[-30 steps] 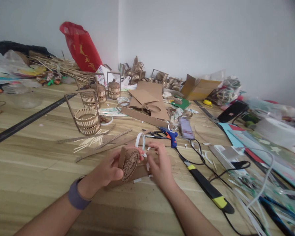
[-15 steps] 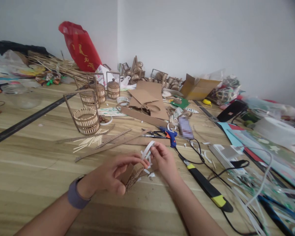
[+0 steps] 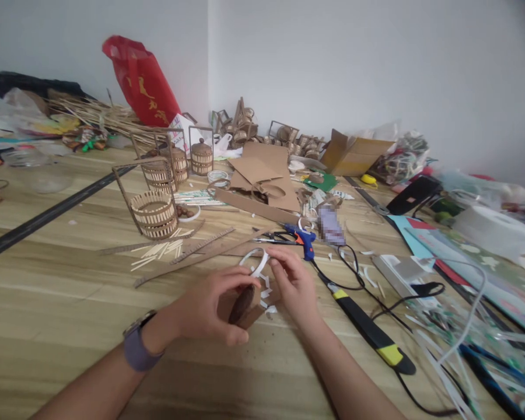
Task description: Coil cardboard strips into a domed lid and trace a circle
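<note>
My right hand (image 3: 295,286) pinches a thin white ring (image 3: 259,263) between thumb and fingers; it looks like a narrow band of tape or paper. My left hand (image 3: 210,306) curves in a C around a dark brown round piece (image 3: 243,304), seen almost edge-on, with the fingers above and the thumb below. The left fingertips reach close to the ring's lower edge; whether they touch it I cannot tell. Beneath both hands lie brown cardboard (image 3: 256,315), partly hidden, and small white scraps (image 3: 266,293).
A blue glue gun (image 3: 305,239) and scissors (image 3: 275,236) lie beyond my hands. At right is a black-and-yellow handled tool (image 3: 367,329) among cables and a power strip (image 3: 402,280). A slatted basket (image 3: 153,216), pale sticks (image 3: 160,251) and cardboard sheets (image 3: 266,169) stand or lie farther off.
My left hand has shifted right, nearer the right hand. The white ring has turned and now shows as a fuller loop. The brown piece between the left fingers shows a darker, smoother side.
</note>
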Demonstrator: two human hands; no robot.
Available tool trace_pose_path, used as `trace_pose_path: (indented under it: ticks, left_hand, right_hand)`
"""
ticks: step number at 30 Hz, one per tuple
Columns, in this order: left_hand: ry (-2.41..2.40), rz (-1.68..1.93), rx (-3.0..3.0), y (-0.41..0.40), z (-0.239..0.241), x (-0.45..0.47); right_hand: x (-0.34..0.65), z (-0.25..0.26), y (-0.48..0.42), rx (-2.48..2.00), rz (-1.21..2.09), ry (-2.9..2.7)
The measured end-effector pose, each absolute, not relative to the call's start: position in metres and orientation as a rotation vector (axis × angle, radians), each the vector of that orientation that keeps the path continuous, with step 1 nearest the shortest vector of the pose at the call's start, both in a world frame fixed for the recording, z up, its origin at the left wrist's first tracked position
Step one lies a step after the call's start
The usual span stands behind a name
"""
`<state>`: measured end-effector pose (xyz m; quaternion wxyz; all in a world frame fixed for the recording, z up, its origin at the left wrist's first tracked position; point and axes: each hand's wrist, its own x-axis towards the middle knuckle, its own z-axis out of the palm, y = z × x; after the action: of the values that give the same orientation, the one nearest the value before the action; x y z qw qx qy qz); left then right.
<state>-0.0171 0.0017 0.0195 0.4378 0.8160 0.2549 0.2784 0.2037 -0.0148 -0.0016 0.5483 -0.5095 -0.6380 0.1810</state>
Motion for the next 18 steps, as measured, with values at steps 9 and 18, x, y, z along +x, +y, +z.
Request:
trace_pose_path:
  ticks: [9,18]
  left_hand:
    - [0.813,0.655,2.205,0.003,0.009,-0.012]
    - [0.93,0.688,2.348,0.004,0.005,-0.006]
  right_hand:
    - [0.204,-0.001,-0.014,-1.202,0.543,-1.368]
    - [0.203,-0.005,-0.013,-1.281,0.315,-1.424]
